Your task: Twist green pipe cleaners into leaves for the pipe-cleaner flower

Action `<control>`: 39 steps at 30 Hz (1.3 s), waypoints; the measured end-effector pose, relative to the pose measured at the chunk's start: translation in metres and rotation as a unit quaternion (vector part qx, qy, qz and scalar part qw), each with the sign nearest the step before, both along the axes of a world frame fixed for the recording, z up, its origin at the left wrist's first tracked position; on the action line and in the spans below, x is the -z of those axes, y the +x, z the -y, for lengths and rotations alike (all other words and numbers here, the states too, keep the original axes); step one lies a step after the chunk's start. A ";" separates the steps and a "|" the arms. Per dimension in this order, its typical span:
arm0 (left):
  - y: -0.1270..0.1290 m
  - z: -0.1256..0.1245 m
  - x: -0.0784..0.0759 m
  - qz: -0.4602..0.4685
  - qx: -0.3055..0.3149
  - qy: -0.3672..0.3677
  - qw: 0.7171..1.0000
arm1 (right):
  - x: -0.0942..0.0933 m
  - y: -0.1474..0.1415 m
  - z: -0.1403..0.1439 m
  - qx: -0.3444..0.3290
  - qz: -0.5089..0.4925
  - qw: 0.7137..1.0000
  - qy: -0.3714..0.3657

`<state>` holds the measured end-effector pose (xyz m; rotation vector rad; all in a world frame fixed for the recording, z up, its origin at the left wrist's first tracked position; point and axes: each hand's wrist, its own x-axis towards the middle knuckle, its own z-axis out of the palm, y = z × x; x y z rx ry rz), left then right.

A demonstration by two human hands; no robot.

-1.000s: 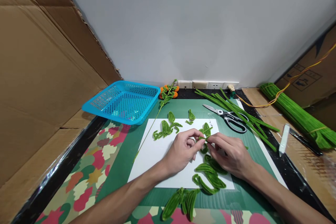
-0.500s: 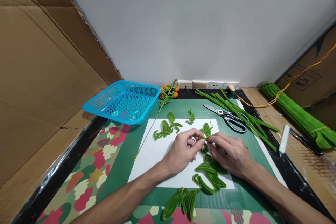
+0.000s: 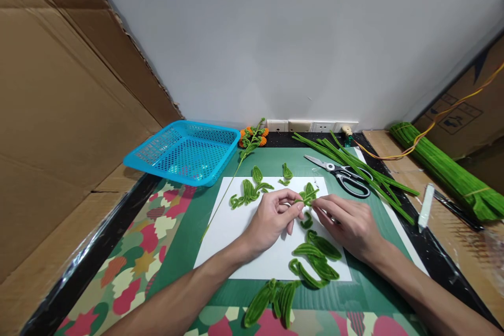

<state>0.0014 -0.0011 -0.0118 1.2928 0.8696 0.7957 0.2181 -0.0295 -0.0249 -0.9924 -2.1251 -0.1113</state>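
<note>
The black-edged tabletop (image 3: 444,270) carries a green mat (image 3: 177,231), and on that lies a white paper sheet (image 3: 236,226), perhaps chosen because green pieces stand out on it. Beyond the sheet's far left corner sits a blue perforated basket (image 3: 192,155), out of the forearms' way. Well to the right of the sheet lies a thick bundle of green chenille stems (image 3: 444,173), seemingly stock kept aside, while loose stems (image 3: 346,155) spread nearer its far right corner, apparently for easy taking. The left hand (image 3: 271,218) hovers over the sheet's right half, thumb and forefinger pinching a small green piece (image 3: 306,203), likely to steady it. The right hand (image 3: 350,220) comes in from the sheet's right side, fingertips bunched just beside that piece; whether they grip its end I cannot tell. Past the sheet's far right corner, scissors (image 3: 333,168) lie partly under the stems, seemingly within reach. A flower stem with orange heads (image 3: 263,142) slants across the sheet's left edge, its blooms beyond the far side. Coiled leaf shapes (image 3: 315,260) lie on the sheet's right half, loosely grouped, with others (image 3: 258,307) off its near edge.
</note>
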 end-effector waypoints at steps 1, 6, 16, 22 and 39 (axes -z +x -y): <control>0.000 -0.001 0.000 0.002 -0.002 -0.002 1.000 | 0.000 0.001 0.000 0.002 -0.003 1.000 0.005; 0.001 0.000 -0.005 -0.009 0.000 -0.007 1.000 | -0.001 0.008 -0.001 -0.013 0.017 0.999 0.045; 0.001 0.000 -0.003 -0.017 0.023 -0.021 0.999 | -0.002 0.019 -0.003 -0.056 0.086 0.989 0.105; 0.001 -0.001 -0.002 -0.021 0.022 -0.013 0.999 | -0.002 0.019 -0.005 -0.049 0.086 0.989 0.112; -0.002 0.001 -0.008 -0.075 0.042 0.010 0.996 | -0.003 0.014 -0.005 -0.075 0.080 0.987 0.121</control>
